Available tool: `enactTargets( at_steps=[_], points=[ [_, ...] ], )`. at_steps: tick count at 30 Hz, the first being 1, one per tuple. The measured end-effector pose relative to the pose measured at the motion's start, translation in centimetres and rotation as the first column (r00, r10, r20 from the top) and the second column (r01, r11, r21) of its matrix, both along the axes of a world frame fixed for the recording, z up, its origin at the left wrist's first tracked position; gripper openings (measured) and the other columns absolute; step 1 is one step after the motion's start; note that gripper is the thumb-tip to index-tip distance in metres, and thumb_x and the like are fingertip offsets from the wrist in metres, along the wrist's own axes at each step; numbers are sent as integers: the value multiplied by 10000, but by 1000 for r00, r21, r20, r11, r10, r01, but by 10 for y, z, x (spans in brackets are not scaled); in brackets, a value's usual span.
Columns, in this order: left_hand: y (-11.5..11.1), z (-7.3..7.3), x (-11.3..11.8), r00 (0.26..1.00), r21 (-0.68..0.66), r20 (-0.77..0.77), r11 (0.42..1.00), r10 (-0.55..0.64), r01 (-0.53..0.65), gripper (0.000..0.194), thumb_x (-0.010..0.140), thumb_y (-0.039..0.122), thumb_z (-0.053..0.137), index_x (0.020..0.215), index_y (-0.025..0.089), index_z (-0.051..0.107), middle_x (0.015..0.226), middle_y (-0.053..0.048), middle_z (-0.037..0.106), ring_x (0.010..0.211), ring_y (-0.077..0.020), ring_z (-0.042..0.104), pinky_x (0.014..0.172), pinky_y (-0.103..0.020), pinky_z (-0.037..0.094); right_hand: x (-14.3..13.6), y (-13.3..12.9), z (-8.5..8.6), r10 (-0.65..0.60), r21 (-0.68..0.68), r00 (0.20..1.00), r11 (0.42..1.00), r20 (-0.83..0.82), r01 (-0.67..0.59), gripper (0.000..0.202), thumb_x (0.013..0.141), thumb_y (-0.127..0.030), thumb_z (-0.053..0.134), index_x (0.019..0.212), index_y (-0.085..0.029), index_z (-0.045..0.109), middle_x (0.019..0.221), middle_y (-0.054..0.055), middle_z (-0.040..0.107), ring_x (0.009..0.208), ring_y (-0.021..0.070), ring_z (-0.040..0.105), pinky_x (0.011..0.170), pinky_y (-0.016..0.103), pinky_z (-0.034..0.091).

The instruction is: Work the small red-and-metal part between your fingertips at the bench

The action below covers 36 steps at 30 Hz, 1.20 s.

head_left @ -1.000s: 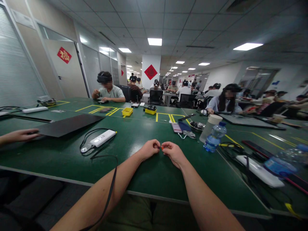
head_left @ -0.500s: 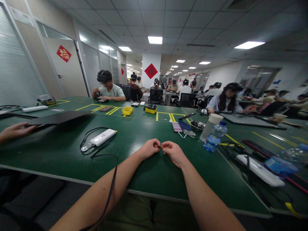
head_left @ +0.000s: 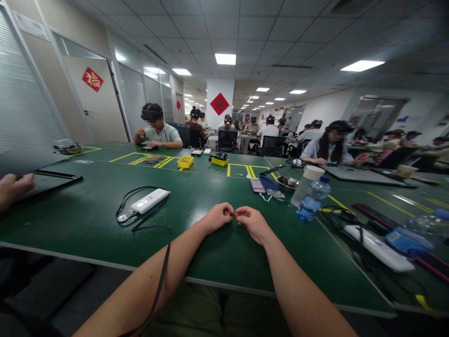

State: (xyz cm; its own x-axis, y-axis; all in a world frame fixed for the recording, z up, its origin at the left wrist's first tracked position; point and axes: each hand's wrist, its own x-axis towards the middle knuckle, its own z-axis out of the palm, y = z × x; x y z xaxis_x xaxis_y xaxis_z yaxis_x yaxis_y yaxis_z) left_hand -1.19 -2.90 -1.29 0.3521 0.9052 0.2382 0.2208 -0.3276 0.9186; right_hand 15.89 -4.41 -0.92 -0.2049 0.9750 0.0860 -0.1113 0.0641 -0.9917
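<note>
Just above the green table (head_left: 196, 196), my left hand (head_left: 219, 218) and my right hand (head_left: 253, 223) meet almost fingertip to fingertip. The left fingers are pinched on a small dark piece (head_left: 230, 214), too tiny to name. Between the right thumb and forefinger sits a small orange piece (head_left: 237, 215), whose kind I cannot make out. A narrow gap shows between the two hands. A black cord runs over my left forearm to a white power bank (head_left: 150, 200) lying left of my hands.
Right of my hands stand a blue-labelled water bottle (head_left: 314, 199), a pale tumbler (head_left: 304, 185) and a metal bowl (head_left: 288, 182). Yellow trays (head_left: 185, 162) are farther back. Another person's hand (head_left: 14, 189) is at the left edge. A second white power bank (head_left: 379, 248) lies right.
The neighbour's hand at the left has drawn a dark flat panel away to the left, uncovering a black frame on the table. My own hands have barely moved.
</note>
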Motion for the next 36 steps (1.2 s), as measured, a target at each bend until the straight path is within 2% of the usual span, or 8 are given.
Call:
enactTargets(
  at_steps=[4, 8, 12, 16, 21, 26, 36],
  points=[
    [0, 0, 1, 995, -56, 101, 998, -10, 16, 282, 652, 74, 575, 927, 135, 566, 649, 28, 570, 545, -69, 516, 528, -176, 391, 0, 1, -1, -12, -34, 1000, 999, -16, 11, 225, 607, -180, 686, 825, -152, 637, 721, 8, 622, 601, 93, 557, 569, 224, 444],
    [0, -1, 2, 974, -113, 216, 989, -70, 97, 328, 738, 173, 577, 1063, 140, 547, 652, 11, 594, 544, -84, 549, 545, -204, 438, 1, 1, -1, -9, -52, 1000, 999, -28, 8, 191, 648, -236, 698, 808, -146, 642, 696, 19, 621, 605, 101, 576, 572, 228, 477],
    [0, 0, 1, 957, -189, 275, 970, -96, 152, 255, 751, 231, 613, 973, 105, 616, 720, -43, 640, 577, -78, 573, 594, -208, 470, 2, 2, -1, -26, -86, 998, 996, -61, 20, 190, 647, -246, 724, 788, -143, 649, 712, 38, 639, 644, 123, 613, 621, 252, 524],
    [1, 1, 0, 927, -312, 369, 932, -61, 185, 296, 784, 312, 608, 973, 85, 633, 797, -90, 660, 631, -85, 605, 651, -213, 497, 5, 5, -2, -52, -145, 991, 989, -126, 34, 164, 650, -237, 737, 748, -142, 645, 760, 63, 663, 716, 155, 652, 675, 269, 550],
    [1, 3, -2, 882, -391, 471, 891, -23, 232, 363, 840, 391, 529, 958, 62, 624, 758, -106, 648, 619, -102, 612, 630, -226, 513, 8, 8, 0, -69, -211, 980, 977, -188, 29, 111, 707, -228, 685, 741, -134, 637, 771, 92, 673, 749, 182, 675, 637, 252, 562],
    [3, 2, -2, 866, -402, 499, 880, -21, 253, 383, 848, 403, 513, 960, 52, 618, 745, -106, 641, 606, -105, 609, 611, -224, 512, 8, 8, 0, -68, -227, 981, 974, -182, 25, 85, 692, -175, 688, 746, -139, 634, 767, 83, 677, 759, 178, 677, 625, 236, 563],
    [0, 5, -1, 884, -410, 466, 878, -29, 246, 388, 852, 416, 502, 969, 63, 614, 755, -100, 643, 586, -92, 594, 614, -229, 507, 6, 6, 1, -83, -233, 986, 971, -144, 47, 89, 704, -188, 686, 736, -129, 629, 724, 71, 661, 711, 148, 670, 599, 202, 547]
  ],
)
